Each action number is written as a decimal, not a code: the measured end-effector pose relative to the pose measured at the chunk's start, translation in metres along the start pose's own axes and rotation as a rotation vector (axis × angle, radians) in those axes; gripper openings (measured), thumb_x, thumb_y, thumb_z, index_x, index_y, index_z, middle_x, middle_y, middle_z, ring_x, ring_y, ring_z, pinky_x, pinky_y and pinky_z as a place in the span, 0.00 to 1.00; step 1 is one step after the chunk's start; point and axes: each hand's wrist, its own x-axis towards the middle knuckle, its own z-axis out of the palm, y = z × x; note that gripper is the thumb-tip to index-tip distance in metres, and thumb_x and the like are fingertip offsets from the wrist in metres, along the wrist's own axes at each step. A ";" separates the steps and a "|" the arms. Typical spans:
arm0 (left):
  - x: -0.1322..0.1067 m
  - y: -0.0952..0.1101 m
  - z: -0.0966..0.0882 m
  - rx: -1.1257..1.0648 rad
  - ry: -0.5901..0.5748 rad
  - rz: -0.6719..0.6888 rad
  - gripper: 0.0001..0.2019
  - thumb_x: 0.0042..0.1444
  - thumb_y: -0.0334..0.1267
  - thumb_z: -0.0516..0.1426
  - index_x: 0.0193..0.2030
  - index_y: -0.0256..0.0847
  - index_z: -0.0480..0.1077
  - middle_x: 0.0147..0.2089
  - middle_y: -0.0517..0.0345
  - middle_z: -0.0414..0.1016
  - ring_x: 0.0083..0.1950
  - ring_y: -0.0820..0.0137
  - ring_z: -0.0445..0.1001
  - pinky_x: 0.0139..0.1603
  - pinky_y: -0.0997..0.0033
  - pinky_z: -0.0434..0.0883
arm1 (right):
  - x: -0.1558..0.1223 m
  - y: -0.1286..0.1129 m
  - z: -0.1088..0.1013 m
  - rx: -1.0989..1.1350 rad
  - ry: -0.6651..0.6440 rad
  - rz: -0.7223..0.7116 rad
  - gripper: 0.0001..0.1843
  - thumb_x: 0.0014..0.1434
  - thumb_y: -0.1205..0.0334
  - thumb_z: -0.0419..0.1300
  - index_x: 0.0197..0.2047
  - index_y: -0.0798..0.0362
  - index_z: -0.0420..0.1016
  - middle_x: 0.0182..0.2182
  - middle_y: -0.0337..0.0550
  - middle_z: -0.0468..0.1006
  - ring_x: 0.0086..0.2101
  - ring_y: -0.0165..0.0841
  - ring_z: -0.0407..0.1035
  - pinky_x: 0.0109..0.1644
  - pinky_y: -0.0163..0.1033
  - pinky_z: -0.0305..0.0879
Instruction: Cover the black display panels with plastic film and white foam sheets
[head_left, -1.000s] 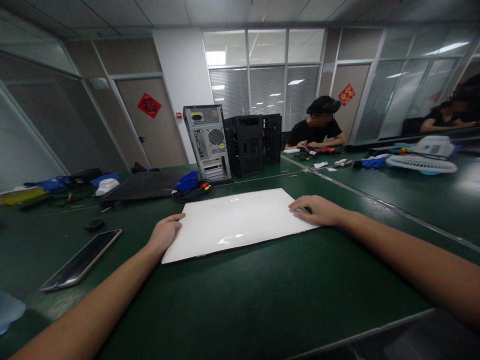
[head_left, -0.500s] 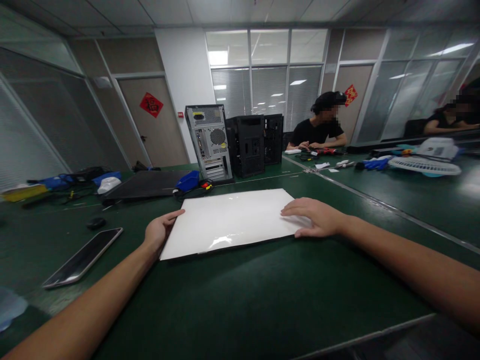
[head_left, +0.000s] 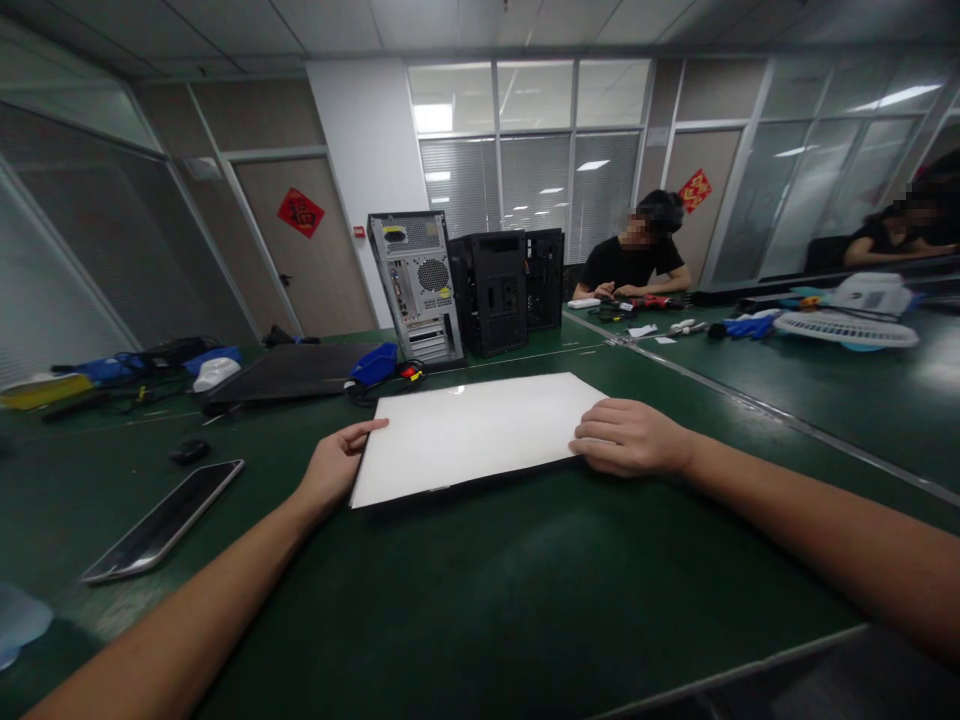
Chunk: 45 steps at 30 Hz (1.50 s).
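A thin white rectangular panel [head_left: 480, 435] with a glossy face and dark edges is held just above the green table, its near edge casting a dark shadow. My left hand [head_left: 335, 465] grips its left edge, thumb on top and the other fingers hidden beneath. On the panel's right side, my right hand [head_left: 626, 437] is closed on the near corner with the fingers curled over the face; its thumb is not visible.
Computer cases [head_left: 420, 285] stand upright behind the panel, beside a dark flat board [head_left: 289, 375] and a blue tray [head_left: 373, 365]. A phone [head_left: 165, 522] and a black mouse [head_left: 190, 451] lie left. A person [head_left: 637, 255] sits across the green table [head_left: 510, 610].
The panel has shifted slightly right and away from me. My right hand's fingers, spread before, have closed on its right side. My left hand moved along with the panel.
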 end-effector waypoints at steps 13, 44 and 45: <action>-0.015 0.011 0.017 0.233 0.010 0.153 0.21 0.39 0.38 0.68 0.43 0.36 0.81 0.45 0.46 0.83 0.45 0.56 0.81 0.44 0.65 0.77 | -0.014 0.009 0.011 -0.130 0.291 0.250 0.10 0.63 0.59 0.56 0.47 0.47 0.74 0.42 0.47 0.76 0.42 0.38 0.70 0.47 0.48 0.68; 0.007 -0.015 0.009 0.265 -0.029 0.152 0.36 0.49 0.54 0.64 0.62 0.39 0.65 0.34 0.49 0.84 0.40 0.59 0.83 0.44 0.60 0.75 | -0.099 0.089 -0.153 -0.799 -0.262 1.250 0.24 0.57 0.41 0.57 0.50 0.45 0.76 0.35 0.51 0.76 0.29 0.39 0.64 0.30 0.39 0.46; 0.007 -0.015 0.010 0.262 -0.027 0.153 0.36 0.49 0.54 0.64 0.62 0.39 0.65 0.34 0.49 0.84 0.40 0.59 0.83 0.44 0.61 0.75 | -0.105 0.092 -0.154 -0.806 -0.284 1.271 0.24 0.57 0.42 0.57 0.51 0.45 0.76 0.35 0.51 0.76 0.29 0.39 0.64 0.30 0.39 0.46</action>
